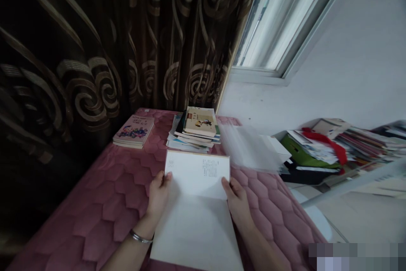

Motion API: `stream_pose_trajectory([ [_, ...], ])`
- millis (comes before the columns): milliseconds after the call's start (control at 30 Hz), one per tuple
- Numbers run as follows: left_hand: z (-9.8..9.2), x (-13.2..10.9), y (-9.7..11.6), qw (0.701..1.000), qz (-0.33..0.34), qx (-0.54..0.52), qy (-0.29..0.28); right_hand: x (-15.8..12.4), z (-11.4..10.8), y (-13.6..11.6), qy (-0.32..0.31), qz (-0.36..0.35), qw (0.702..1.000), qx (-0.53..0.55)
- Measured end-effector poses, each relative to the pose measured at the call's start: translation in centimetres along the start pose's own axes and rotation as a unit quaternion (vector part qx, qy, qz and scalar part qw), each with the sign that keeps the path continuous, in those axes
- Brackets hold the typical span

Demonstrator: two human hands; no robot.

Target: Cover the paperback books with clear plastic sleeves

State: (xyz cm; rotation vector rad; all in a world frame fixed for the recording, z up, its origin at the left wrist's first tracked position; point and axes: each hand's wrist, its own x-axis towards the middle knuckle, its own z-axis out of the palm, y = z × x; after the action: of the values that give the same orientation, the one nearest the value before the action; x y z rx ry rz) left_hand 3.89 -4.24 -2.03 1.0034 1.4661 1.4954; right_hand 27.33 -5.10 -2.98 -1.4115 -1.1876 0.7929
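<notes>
An open book with white pages [197, 172] lies in front of me on a pink quilted surface [104, 203]. My left hand [158, 195] grips the book's left edge, thumb on the page; a silver bracelet circles that wrist. My right hand [237, 201] holds the right edge. The far page carries small printed text, and the near page looks blank. A blurred white page [247, 148] hangs in the air just right of the book.
A stack of books [196, 129] sits beyond the open book, and a thin colourful book [135, 130] lies to its left. A dark patterned curtain [95, 51] hangs behind. At right are a window [279, 21] and a cluttered pile of books and papers [333, 148].
</notes>
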Motion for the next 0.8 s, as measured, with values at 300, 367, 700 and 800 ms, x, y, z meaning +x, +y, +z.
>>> stream_pose_trajectory([
  [300, -0.11, 0.17, -0.49, 0.999, 0.024, 0.029, 0.001, 0.04, 0.37, 0.12, 0.014, -0.013, 0.999, -0.036],
  [367, -0.08, 0.05, -0.13, 1.0, 0.01, 0.006, -0.003, -0.03, 0.4, -0.01, 0.007, -0.013, 1.0, -0.028],
  [700, -0.15, 0.07, -0.05, 1.0, 0.011, 0.01, -0.003, 0.07, 0.25, 0.33, 0.018, -0.009, 0.999, -0.034],
  [800, -0.14, 0.13, 0.0, 0.999, 0.025, 0.035, 0.006, 0.09, 0.22, 0.34, 0.022, -0.017, 0.999, -0.046],
])
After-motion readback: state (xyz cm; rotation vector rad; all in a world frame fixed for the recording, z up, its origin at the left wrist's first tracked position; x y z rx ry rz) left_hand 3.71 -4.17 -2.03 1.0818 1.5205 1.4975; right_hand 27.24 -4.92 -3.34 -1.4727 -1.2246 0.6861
